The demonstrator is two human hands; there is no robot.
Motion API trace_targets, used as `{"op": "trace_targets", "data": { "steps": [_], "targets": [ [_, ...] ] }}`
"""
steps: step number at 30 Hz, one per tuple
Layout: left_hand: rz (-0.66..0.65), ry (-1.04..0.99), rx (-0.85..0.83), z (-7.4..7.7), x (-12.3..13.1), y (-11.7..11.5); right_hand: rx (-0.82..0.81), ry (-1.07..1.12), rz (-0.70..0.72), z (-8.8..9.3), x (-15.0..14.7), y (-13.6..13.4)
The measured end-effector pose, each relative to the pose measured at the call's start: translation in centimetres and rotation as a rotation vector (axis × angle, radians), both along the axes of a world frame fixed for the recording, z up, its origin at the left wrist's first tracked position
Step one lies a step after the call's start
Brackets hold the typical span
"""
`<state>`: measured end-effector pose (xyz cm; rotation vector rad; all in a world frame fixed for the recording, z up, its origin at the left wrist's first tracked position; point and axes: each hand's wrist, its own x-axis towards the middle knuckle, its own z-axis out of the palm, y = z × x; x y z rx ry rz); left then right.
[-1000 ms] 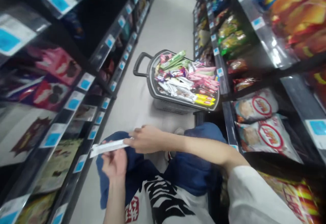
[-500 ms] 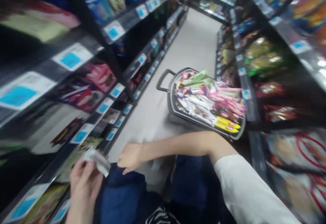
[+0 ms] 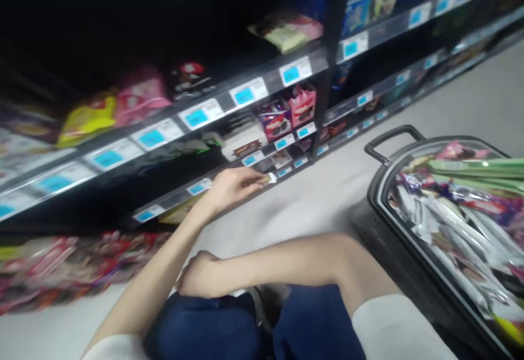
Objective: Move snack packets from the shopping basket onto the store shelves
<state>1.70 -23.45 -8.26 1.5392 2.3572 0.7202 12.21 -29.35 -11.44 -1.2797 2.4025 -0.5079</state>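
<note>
My left hand point(image 3: 232, 187) reaches out to the low shelf rail point(image 3: 229, 177) and pinches a small pale packet point(image 3: 267, 179) at the rail's edge. My right hand point(image 3: 199, 276) rests curled on my blue-trousered knee point(image 3: 204, 322), under my left forearm; nothing shows in it. A dark basket point(image 3: 376, 202) packed with several wrapped snack bars point(image 3: 450, 207) stands on the floor at the right.
Dark shelves with blue price tags point(image 3: 196, 117) run along the left, stocked with pink, yellow and purple snack packs point(image 3: 141, 94). Red packets point(image 3: 61, 264) fill the bottom shelf. Pale aisle floor point(image 3: 470, 103) stretches away on the right.
My view has swung left toward the shelves. My left hand carried the pale packet up to the low shelf rail. My right hand let go and dropped onto my knee.
</note>
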Motion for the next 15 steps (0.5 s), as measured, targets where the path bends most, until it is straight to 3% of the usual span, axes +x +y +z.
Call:
{"op": "trace_targets", "data": {
  "steps": [3,6,10,15],
  "targets": [
    [0.140,0.167,-0.065,-0.1,-1.5,0.2,0.159,-0.014,-0.041,2.1,2.9,2.3],
    [0.235,0.266,0.027,-0.4,-3.7,1.4,0.317,-0.142,-0.037,2.9,5.2,3.9],
    [0.287,0.328,0.164,-0.8,-6.1,3.3,0.474,-0.187,-0.033,2.7,7.1,3.1],
    [0.404,0.300,0.242,-0.9,-7.7,4.4,0.484,-0.134,-0.034,1.8,8.3,2.3]
  ]
}}
